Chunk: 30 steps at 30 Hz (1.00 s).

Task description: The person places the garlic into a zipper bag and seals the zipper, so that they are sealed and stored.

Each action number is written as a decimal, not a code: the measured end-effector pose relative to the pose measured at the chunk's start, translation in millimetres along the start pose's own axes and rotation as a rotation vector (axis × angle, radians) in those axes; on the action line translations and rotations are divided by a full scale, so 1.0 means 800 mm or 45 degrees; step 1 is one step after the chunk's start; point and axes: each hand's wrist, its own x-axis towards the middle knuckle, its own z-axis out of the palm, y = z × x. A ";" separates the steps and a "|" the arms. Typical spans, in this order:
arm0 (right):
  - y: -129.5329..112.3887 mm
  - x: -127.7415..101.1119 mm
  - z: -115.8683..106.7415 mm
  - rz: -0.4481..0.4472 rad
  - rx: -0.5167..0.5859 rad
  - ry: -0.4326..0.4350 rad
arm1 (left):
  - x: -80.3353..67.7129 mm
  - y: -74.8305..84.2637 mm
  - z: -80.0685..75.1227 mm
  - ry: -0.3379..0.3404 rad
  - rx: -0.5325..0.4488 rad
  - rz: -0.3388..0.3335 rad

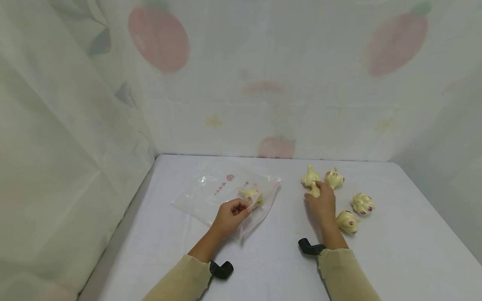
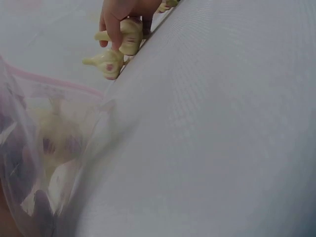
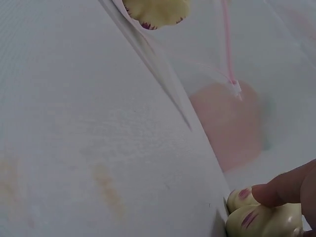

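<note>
Left hand [image 1: 228, 215] pinches clear bag [image 1: 199, 198] at its mouth; right hand [image 1: 321, 202] grips one garlic bulb [image 1: 314, 190] beside another bulb [image 1: 310, 177].

Garlic bulbs [image 1: 363, 204]: pale yellow, marked with purple patches and streaks. Bag [image 1: 207, 198]: transparent, edged in pink, printed with a row of small pink-red motifs. Surface [image 1: 267, 267]: white. Rear curtain [image 1: 320, 125]: whitish, patterned with faded red fruit and yellow stars. Side curtain [image 1: 56, 167]: pale green with grey-blue shapes. Sleeves [image 1: 182, 280]: plain beige. Wrist cameras [image 1: 222, 271]: black.
</note>
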 end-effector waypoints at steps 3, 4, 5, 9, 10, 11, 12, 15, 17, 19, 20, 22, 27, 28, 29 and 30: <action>-0.001 -0.002 0.003 -0.046 -0.103 -0.042 | 0.000 0.000 0.000 -0.004 0.007 -0.002; -0.001 -0.002 0.004 -0.061 -0.122 -0.057 | 0.000 -0.001 0.000 -0.003 0.005 -0.003; -0.001 -0.002 0.006 -0.069 -0.136 -0.072 | 0.000 0.000 0.000 -0.003 0.006 -0.004; -0.003 -0.002 0.010 -0.083 -0.158 -0.140 | 0.000 0.001 0.000 -0.004 0.005 -0.005; -0.004 -0.001 0.011 -0.084 -0.159 -0.160 | 0.000 0.001 0.000 -0.003 0.003 -0.004; -0.004 -0.001 0.012 -0.085 -0.156 -0.178 | -0.001 0.002 0.000 -0.003 0.003 -0.003; -0.005 -0.001 0.013 -0.092 -0.153 -0.194 | -0.001 0.002 -0.001 -0.003 0.002 -0.004; -0.006 0.000 0.014 -0.103 -0.126 -0.230 | -0.001 0.002 -0.001 0.000 -0.001 -0.003; -0.006 0.000 0.014 -0.094 -0.109 -0.249 | 0.000 0.002 -0.001 0.000 0.000 -0.002; -0.007 -0.001 0.015 -0.078 -0.095 -0.268 | 0.000 0.002 0.000 0.001 0.000 -0.002; -0.007 -0.001 0.015 -0.076 -0.098 -0.280 | 0.000 0.002 -0.001 0.001 0.001 -0.005; -0.008 -0.002 0.016 -0.097 -0.126 -0.298 | 0.000 0.002 0.000 0.001 0.002 -0.006; -0.007 -0.005 0.016 -0.257 -0.198 -0.301 | -0.001 0.000 0.000 0.001 0.006 0.005; -0.007 -0.006 0.016 -0.282 -0.200 -0.297 | -0.001 0.000 0.000 -0.001 0.007 0.007; -0.007 -0.007 0.016 -0.305 -0.200 -0.295 | -0.001 0.001 0.000 -0.002 0.010 0.009; -0.007 -0.008 0.015 -0.323 -0.198 -0.294 | -0.001 0.001 0.000 -0.003 0.011 0.011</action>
